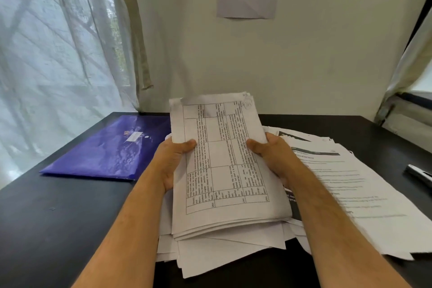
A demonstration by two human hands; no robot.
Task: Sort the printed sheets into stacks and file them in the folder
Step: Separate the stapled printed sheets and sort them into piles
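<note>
A small office or study room is shown: a dark desk at the bottom of the frame is covered with printed sheets and a purple folder, an instruction sheet is pinned to the cream wall at top centre, and a curtained window is seen at left.

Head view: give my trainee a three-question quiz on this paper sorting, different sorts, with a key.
1. True or false: the shiny blue plastic folder lies closed on the black table.
2. What does the left hand grip? A. a pen B. the stack of white printed sheets with a table C. the folder
3. Which side of the stack does the right hand grip?

Key: 1 true; 2 B; 3 the right edge.
</note>
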